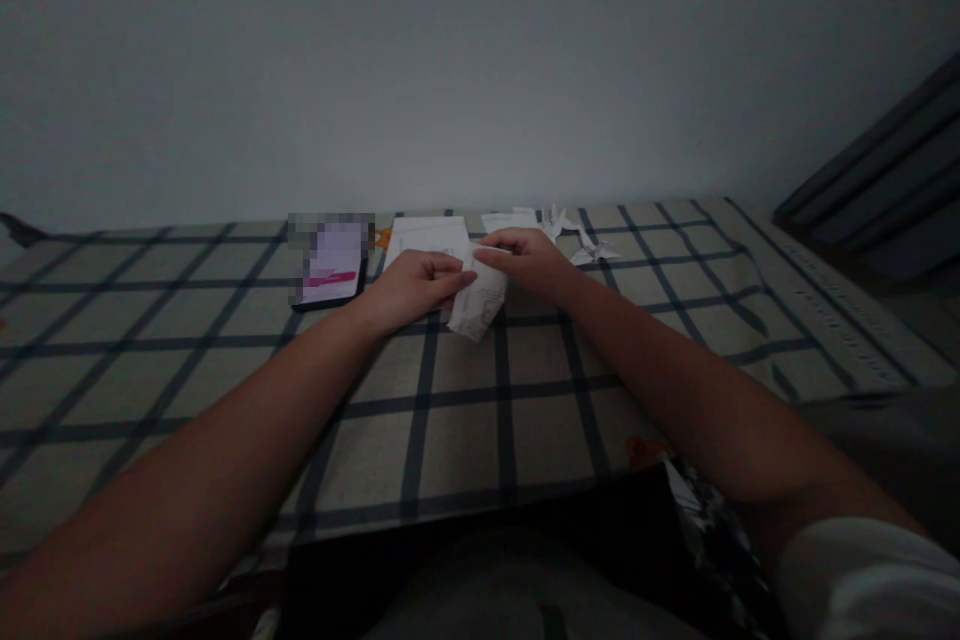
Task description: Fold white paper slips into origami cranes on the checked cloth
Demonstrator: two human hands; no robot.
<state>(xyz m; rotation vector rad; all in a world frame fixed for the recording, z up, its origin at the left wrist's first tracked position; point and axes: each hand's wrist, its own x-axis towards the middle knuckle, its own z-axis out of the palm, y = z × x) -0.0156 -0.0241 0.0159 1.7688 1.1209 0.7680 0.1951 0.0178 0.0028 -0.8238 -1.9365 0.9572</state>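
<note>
A small piece of folded, creased white paper (480, 305) is held just above the checked cloth, between both hands. My left hand (420, 288) pinches its left edge with thumb and fingers. From the upper right, my right hand (529, 260) grips the top of the same paper, thumb on the near face. Behind my left hand lies a flat white sheet (427, 232), partly covered by the fingers. Folded paper cranes (594, 248) rest on the cloth just beyond my right hand.
A phone (334, 265) with a lit screen stands left of my hands, partly blurred out. Another white paper (510, 218) lies at the back. The checked tablecloth (187, 320) covers the table up to the grey wall (480, 70). Dark folded fabric (885, 170) hangs at the right.
</note>
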